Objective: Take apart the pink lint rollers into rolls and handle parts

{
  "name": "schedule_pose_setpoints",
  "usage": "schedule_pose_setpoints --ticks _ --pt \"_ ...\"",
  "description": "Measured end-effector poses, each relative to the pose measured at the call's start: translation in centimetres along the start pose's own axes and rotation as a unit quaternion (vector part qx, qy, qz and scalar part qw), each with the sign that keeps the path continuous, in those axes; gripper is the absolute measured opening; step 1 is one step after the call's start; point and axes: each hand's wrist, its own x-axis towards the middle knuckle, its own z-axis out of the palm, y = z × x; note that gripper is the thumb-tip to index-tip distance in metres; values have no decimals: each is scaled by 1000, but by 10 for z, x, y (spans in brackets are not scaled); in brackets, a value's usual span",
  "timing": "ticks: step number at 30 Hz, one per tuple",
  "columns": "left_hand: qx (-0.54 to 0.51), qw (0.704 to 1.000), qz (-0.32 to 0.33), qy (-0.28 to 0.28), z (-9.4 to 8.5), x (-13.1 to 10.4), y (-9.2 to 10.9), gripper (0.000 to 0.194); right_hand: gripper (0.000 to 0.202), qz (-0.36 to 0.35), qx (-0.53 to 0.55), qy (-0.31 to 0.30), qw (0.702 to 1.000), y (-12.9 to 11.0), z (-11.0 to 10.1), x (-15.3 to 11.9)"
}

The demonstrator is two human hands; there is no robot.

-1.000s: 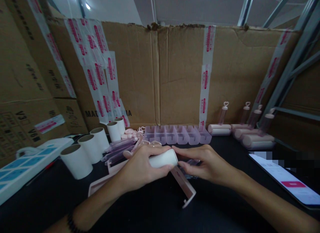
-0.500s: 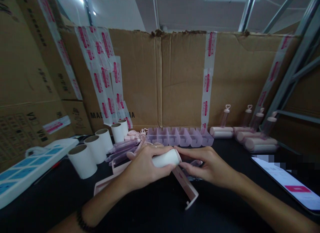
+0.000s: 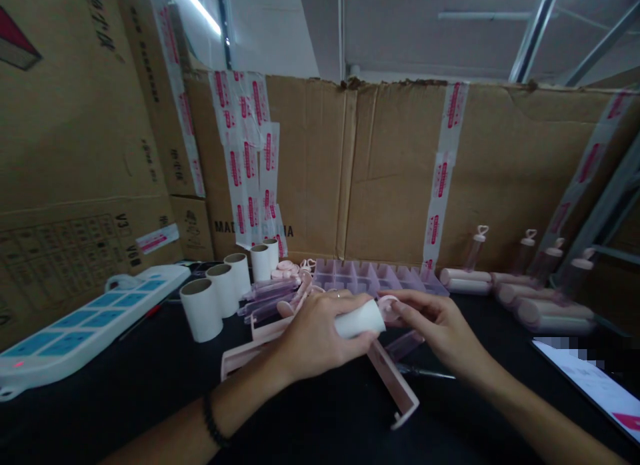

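Observation:
My left hand (image 3: 317, 338) is wrapped round a white paper roll (image 3: 361, 320), which lies sideways in its grip. Just off the roll's right end, my right hand (image 3: 435, 322) pinches a round pink plastic cap (image 3: 389, 308); a small gap shows between cap and roll. Below the hands a long pink plastic bracket (image 3: 393, 385) lies slantwise on the black table. Another pink bracket (image 3: 245, 355) is partly hidden behind my left forearm. A clear purplish tube (image 3: 404, 345) and a thin metal tool (image 3: 427, 372) lie under my right hand.
Several white rolls (image 3: 201, 312) stand at the left beside a power strip (image 3: 100, 318). Purplish tubes (image 3: 270, 298) and pink caps (image 3: 285, 270) are piled behind my left hand. A purple divided tray (image 3: 380, 278), finished pink roller units (image 3: 465, 280) and a phone (image 3: 590, 385) sit farther right.
The pink cap has come away from the roll's right end, in my right hand's fingers. The view has turned left, so everything appears shifted right.

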Motion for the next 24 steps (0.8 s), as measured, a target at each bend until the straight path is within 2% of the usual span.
schedule_pose_setpoints --ticks 3,7,10,13,17,22,24 --pt "67 997 23 16 5 -5 -3 38 38 17 -8 73 997 8 -3 4" --pt "133 986 90 54 10 -12 -5 47 37 6 -52 154 987 17 -17 10" --pt "157 974 143 75 13 -18 -4 50 37 -14 -110 178 978 24 -28 17" --pt "171 965 183 76 13 -21 0 49 40 4 -116 169 979 30 -28 32" --pt "183 951 228 98 11 -23 4 48 37 53 -108 105 987 40 0 69" --pt "189 925 283 166 7 -25 4 47 18 128 -128 24 983 51 63 144" --pt "192 913 305 191 5 -26 2 49 22 143 -146 13 979 51 88 174"
